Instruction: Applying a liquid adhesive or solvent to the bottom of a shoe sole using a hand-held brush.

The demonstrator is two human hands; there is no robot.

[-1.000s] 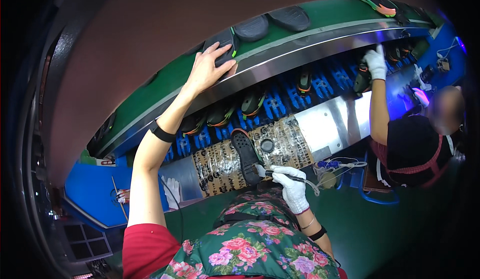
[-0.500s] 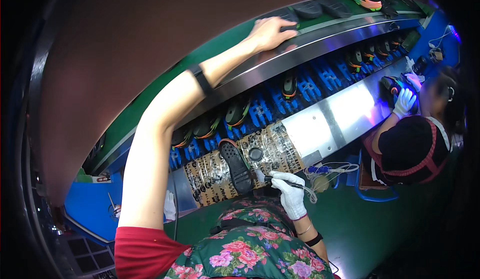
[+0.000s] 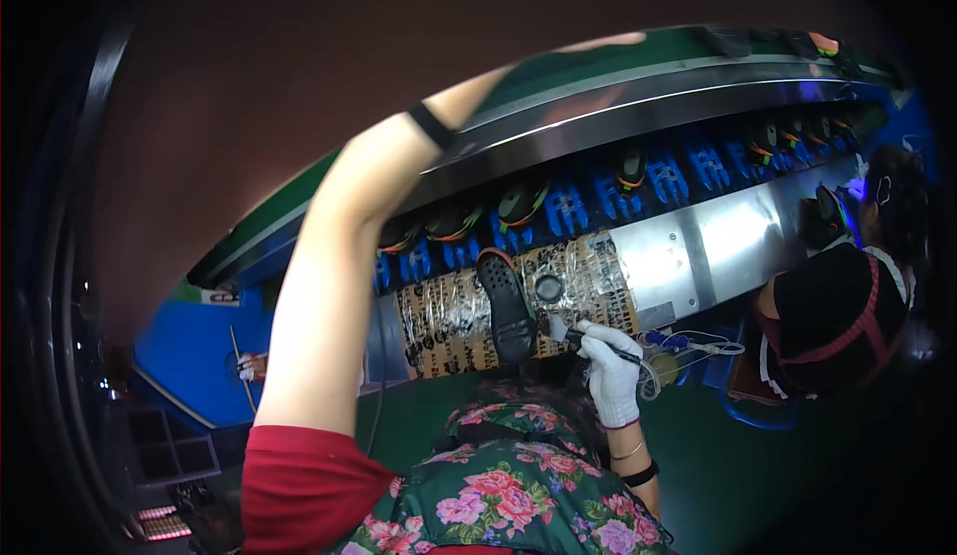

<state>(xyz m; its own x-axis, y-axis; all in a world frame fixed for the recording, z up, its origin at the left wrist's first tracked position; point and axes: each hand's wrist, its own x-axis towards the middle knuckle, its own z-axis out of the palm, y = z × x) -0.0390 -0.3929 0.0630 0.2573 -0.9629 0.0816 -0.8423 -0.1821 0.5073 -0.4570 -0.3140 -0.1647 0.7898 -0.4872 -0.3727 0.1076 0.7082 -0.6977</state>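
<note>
My left arm stretches up and across to the green upper belt [image 3: 688,47]. Of my left hand [image 3: 610,43], only stretched-out fingers show under the dark band at the top; the rest is hidden. My right hand [image 3: 610,361], in a white glove, is closed around a brush [image 3: 575,337] with a black handle and a clear tube or cable trailing from it. The brush's pale tip is close beside the heel end of a black shoe sole [image 3: 509,311] with a perforated forefoot and an orange edge at its toe. The sole lies on cardboard [image 3: 439,326] covered in shiny tape.
A small round black dish [image 3: 548,288] sits right of the sole. Several dark shoes with orange trim [image 3: 523,204] stand on blue racks [image 3: 568,213] under the steel ledge [image 3: 558,122]. A co-worker [image 3: 827,306] sits at right. Black soles [image 3: 720,41] lie on the upper belt.
My left hand has reached farther up and right over the belt, away from the black soles it was beside. The whole view has shifted. My right hand keeps the brush by the sole.
</note>
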